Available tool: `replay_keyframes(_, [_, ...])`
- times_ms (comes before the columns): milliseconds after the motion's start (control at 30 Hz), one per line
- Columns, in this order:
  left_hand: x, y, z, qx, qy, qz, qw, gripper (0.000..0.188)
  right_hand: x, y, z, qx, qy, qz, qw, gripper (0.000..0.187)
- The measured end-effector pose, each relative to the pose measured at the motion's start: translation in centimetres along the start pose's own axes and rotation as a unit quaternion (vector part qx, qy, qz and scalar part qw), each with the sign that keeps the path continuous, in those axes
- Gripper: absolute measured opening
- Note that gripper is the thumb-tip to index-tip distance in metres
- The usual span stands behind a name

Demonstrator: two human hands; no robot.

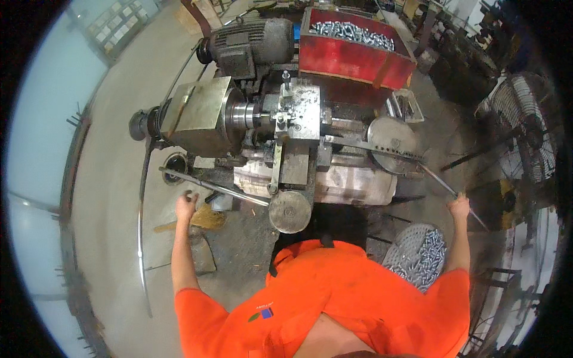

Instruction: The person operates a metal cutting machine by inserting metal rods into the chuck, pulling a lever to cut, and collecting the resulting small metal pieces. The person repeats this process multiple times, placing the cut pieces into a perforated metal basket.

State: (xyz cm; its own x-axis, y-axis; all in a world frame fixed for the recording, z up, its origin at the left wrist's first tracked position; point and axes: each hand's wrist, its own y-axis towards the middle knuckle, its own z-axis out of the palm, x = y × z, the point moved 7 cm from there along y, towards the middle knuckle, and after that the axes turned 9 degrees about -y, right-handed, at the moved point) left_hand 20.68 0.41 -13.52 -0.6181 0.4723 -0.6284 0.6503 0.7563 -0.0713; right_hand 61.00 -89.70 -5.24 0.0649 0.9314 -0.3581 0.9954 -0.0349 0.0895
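Note:
My right hand [458, 206] is closed around a long metal lever rod [439, 178], which slants out from a round disc [391, 140] on the machine's right side. My left hand [185, 206] is just below another metal lever [230, 194], apart from it. Its fingers are loosely curled with the tips apart, and no object shows in them. That lever joins a round knob-like disc [290, 212] at the machine's front. Between my arms stands a lathe-like machine with a chuck [242, 116] facing a tool block [301, 110]. Whether a workpiece sits in the chuck is too small to tell.
A red bin [352, 56] of small metal parts stands behind the machine, beside a motor [253, 45]. Near my right forearm is a round basket [394, 256] with more parts. A brush [209, 218] lies below my left hand. A caged fan [525, 128] stands right.

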Motion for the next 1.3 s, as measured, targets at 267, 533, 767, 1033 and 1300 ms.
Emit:
replay_keyframes(267, [-9.3,-1.2,-2.8,-0.066,-0.415,-0.126,0.899,0.049,5.2,-14.7,1.0,0.120,0.170,-0.009,0.978,0.037])
replay_keyframes(533, [-8.7,0.9,0.1,-0.095,-0.411,-0.106,0.901,0.038,14.3,-23.6,-1.3,0.180,0.583,0.061,0.790,0.030])
replay_keyframes(767, [-7.8,1.7,0.3,-0.098,-0.387,-0.135,0.907,0.045,14.5,-23.4,-1.5,0.123,0.558,-0.014,0.820,0.030])
replay_keyframes(1033, [-7.7,0.7,-0.3,-0.009,-0.318,-0.171,0.933,0.044,3.8,-12.4,2.0,0.067,0.137,-0.027,0.988,0.045])
replay_keyframes(1300, [-7.7,0.8,0.5,0.064,-0.406,-0.138,0.901,0.058,3.9,2.9,-2.1,-0.047,0.022,0.114,0.992,0.071])
